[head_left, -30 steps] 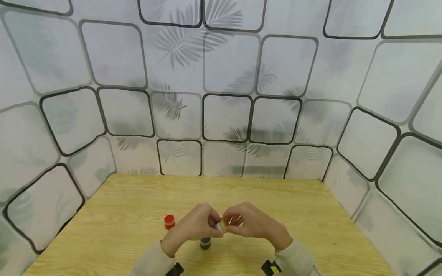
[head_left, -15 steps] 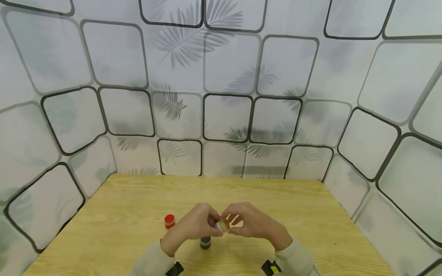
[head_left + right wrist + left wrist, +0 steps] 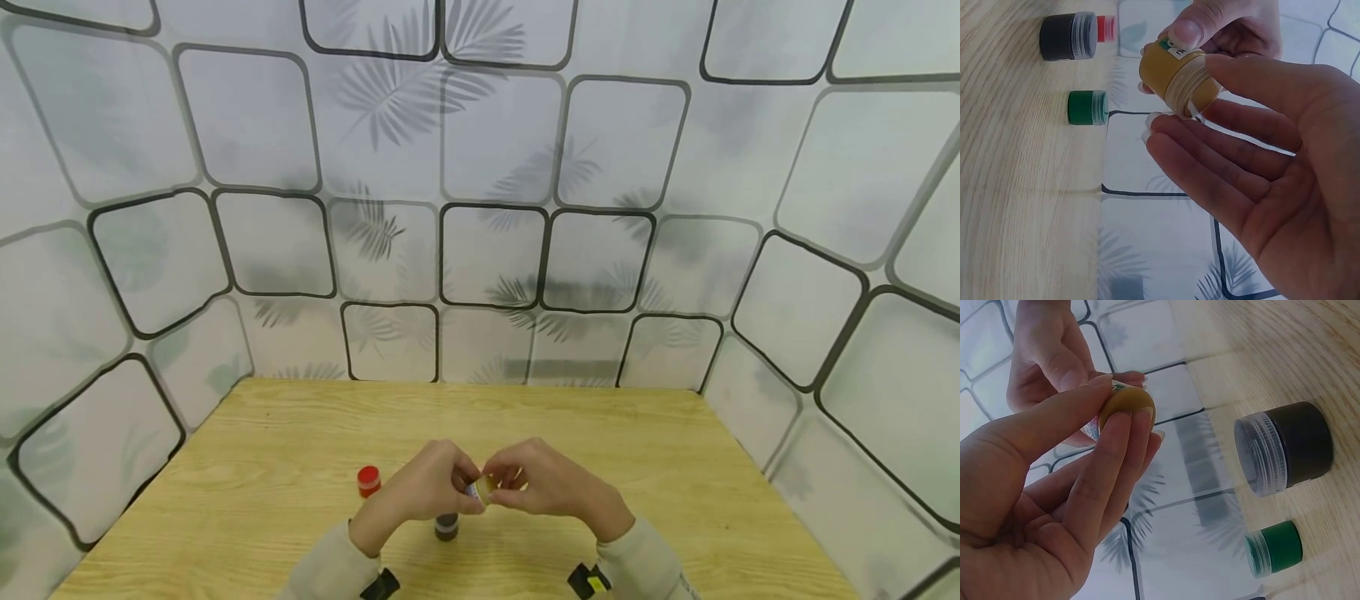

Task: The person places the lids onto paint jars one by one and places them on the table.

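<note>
A small yellow paint jar (image 3: 1159,70) with a clear ribbed lid (image 3: 1192,82) is held tilted above the table. My left hand (image 3: 426,487) grips the jar's body, its thumb lying over the label. On the lid side is my right hand (image 3: 553,485), thumb and fingertips pinching the lid's rim. From the left wrist view, the jar's rounded yellow base (image 3: 1127,406) shows between the left fingers, with the right hand (image 3: 1047,356) behind. Below the left hand, a black paint jar (image 3: 446,527) stands on the table.
A red paint jar (image 3: 368,482) stands left of the left hand. A green paint jar (image 3: 1282,547) sits near the black one in both wrist views; the head view hides it. The wooden table (image 3: 637,450) meets a patterned curtain (image 3: 495,258) at the back and sides.
Half a second ago the right fingers were spread off the lid; now they have closed back onto it, as a second ago. The left hand keeps its grip in place.
</note>
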`<action>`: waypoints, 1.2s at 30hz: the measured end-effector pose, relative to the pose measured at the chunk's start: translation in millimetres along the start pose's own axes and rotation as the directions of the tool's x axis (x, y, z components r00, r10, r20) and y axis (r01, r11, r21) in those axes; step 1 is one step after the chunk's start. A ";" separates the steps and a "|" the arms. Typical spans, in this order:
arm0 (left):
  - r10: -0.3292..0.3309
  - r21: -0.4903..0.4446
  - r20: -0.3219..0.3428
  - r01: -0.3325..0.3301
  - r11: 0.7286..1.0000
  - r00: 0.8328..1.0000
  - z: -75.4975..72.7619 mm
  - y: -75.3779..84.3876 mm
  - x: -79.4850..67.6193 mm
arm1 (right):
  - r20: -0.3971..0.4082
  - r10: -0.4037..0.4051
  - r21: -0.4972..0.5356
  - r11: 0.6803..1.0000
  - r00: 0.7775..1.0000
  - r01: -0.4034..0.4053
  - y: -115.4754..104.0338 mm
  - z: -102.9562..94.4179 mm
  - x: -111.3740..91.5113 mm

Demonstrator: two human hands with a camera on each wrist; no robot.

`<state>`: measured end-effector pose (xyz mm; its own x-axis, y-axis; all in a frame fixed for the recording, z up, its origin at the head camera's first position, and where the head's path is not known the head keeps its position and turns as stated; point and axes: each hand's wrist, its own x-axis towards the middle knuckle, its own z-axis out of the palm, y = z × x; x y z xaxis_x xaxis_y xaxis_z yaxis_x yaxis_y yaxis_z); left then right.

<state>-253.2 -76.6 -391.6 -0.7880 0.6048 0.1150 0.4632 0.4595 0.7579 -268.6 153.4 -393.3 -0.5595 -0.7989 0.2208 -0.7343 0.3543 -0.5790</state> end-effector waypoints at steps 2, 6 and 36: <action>0.006 0.003 0.002 -0.006 1.000 1.000 -0.3 0.6 -0.4 | 0.002 0.009 -0.014 1.000 1.000 -0.009 0.1 0.0 0.3; 0.012 0.006 0.005 -0.012 1.000 1.000 -0.6 0.9 -1.0 | 0.001 0.008 -0.053 0.999 1.000 -0.008 0.1 0.2 1.2; 0.001 -0.005 -0.003 -0.001 1.000 1.000 -2.0 1.1 0.1 | -0.017 -0.016 0.009 1.000 1.000 0.016 -1.1 -0.7 -0.1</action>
<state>-253.6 -77.3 -389.4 -0.7889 0.6033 0.1173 0.4616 0.4556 0.7611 -268.0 153.5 -392.1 -0.5539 -0.7962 0.2433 -0.7398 0.3367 -0.5825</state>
